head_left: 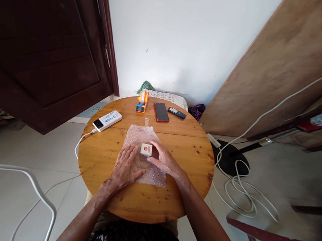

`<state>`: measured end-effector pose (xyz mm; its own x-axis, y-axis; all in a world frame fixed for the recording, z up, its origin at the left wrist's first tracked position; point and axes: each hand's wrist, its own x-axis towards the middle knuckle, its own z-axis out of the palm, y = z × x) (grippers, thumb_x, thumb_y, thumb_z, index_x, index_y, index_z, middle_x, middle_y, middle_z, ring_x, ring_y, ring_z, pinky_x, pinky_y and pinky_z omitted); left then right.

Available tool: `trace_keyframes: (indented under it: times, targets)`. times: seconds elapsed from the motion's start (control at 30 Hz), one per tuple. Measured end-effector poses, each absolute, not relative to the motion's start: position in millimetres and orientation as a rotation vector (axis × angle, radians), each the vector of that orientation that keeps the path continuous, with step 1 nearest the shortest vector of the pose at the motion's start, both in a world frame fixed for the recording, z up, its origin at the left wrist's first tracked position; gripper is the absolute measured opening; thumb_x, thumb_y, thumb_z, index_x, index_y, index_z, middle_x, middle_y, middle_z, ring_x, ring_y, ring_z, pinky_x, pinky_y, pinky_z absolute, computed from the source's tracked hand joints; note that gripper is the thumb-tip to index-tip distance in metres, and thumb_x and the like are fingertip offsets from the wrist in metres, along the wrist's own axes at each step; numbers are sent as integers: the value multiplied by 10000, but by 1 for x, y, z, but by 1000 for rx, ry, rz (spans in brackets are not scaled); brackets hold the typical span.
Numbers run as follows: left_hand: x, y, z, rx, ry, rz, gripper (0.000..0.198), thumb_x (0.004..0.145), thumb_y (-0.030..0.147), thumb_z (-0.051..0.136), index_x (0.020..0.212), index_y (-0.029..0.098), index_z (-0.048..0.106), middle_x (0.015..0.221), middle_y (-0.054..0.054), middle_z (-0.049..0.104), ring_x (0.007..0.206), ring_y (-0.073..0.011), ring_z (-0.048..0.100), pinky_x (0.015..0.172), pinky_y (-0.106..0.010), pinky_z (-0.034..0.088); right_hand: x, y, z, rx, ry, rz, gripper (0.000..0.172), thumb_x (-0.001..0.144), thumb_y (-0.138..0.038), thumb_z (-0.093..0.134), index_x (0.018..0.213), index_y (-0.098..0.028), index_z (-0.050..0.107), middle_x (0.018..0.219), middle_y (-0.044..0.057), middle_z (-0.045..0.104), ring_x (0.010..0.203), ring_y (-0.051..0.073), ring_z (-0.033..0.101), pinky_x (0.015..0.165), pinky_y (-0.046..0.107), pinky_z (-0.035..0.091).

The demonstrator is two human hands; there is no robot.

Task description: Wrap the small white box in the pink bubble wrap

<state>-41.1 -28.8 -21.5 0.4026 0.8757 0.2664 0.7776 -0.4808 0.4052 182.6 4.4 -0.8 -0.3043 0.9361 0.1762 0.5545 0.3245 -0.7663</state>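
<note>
A sheet of bubble wrap (140,136) lies on the round wooden table (108,152). My left hand (127,166) rests flat on the sheet's left part, fingers stretched out. A small white box with a red mark (146,149) stands on the wrap. My right hand (163,158) touches the box from the right, fingers curled against its side and thumb at its near side.
At the table's far side lie a white power bank (107,120) with a cable, an orange tape dispenser (142,101), a red-edged phone (161,112) and a dark small device (177,113). White cables (241,188) coil on the floor right. A dark door (45,58) stands open left.
</note>
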Motion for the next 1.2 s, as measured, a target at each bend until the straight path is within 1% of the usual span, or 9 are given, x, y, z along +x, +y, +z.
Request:
trace_keyframes:
  times: [0.13, 0.33, 0.47, 0.57, 0.77, 0.9, 1.0, 1.13, 1.2]
  targets:
    - [-57, -52, -5, 2486, 1406, 661, 613, 810, 309, 636, 1398, 197, 505, 1452, -130, 545, 1445, -337, 363, 1207, -564, 229, 195, 5, -1, -1261, -1785, 1050, 586, 834, -318, 658, 1394, -235, 507, 1394, 117, 581, 1281, 282, 560, 1096, 475, 429]
    - [-70, -72, 5, 2568, 1360, 505, 499, 706, 136, 620, 1197, 223, 634, 1432, -115, 559, 1413, -352, 402, 1194, -640, 190, 198, 12, -11, -1323, -1568, 1018, 467, 914, -451, 539, 1342, -262, 547, 1417, 97, 557, 1271, 271, 566, 1103, 462, 426]
    - [-62, -68, -1, 2628, 1353, 575, 258, 777, 95, 569, 976, 213, 684, 1342, -106, 634, 1342, -320, 498, 1187, -618, 239, 200, 13, -14, -1364, -1487, 982, 509, 911, -467, 538, 1381, -271, 510, 1458, 104, 518, 1276, 278, 561, 1090, 462, 435]
    - [-56, -63, -8, 2637, 1326, 690, 200, 840, 80, 528, 860, 211, 678, 1229, -81, 700, 1270, -269, 570, 1190, -560, 280, 202, 12, -10, -1363, -1549, 990, 430, 896, -447, 555, 1284, -264, 585, 1392, 94, 570, 1269, 264, 558, 1075, 437, 443]
    - [-45, -48, 4, 2487, 1352, 933, 172, 850, 97, 511, 826, 212, 638, 1060, -60, 750, 1064, -203, 677, 1129, -480, 388, 207, 3, 15, -1287, -1632, 1134, 302, 853, -483, 617, 1027, -242, 670, 1225, 62, 639, 1170, 253, 598, 1015, 398, 472]
    - [-27, -20, 27, 2321, 1530, 961, 152, 854, 140, 516, 792, 225, 627, 808, -8, 742, 776, -178, 683, 1076, -459, 432, 215, -1, 27, -1091, -1635, 1343, 487, 818, -569, 655, 1169, -233, 628, 1296, 85, 628, 1224, 288, 575, 1012, 405, 462]
    - [-16, 3, 35, 2234, 1653, 905, 146, 828, 152, 540, 742, 223, 634, 752, -30, 724, 766, -208, 670, 1013, -438, 476, 213, -1, 24, -1147, -1611, 1335, 655, 736, -497, 751, 1294, -214, 557, 1294, 98, 635, 1153, 288, 611, 954, 401, 492]
    - [-15, 19, 26, 2126, 1658, 849, 108, 836, 238, 579, 852, 201, 680, 852, -71, 740, 844, -242, 692, 934, -414, 518, 201, 4, 11, -1453, -1481, 1032, 387, 749, -373, 688, 1097, -209, 641, 1058, 68, 718, 916, 239, 666, 839, 380, 529]
    - [-20, 21, 18, 2110, 1560, 861, 295, 797, 312, 652, 1058, 176, 675, 1010, -101, 748, 963, -271, 696, 947, -422, 521, 195, 7, 6, -1477, -1435, 980, 273, 757, -364, 648, 982, -210, 652, 952, 52, 726, 849, 226, 668, 802, 370, 536]
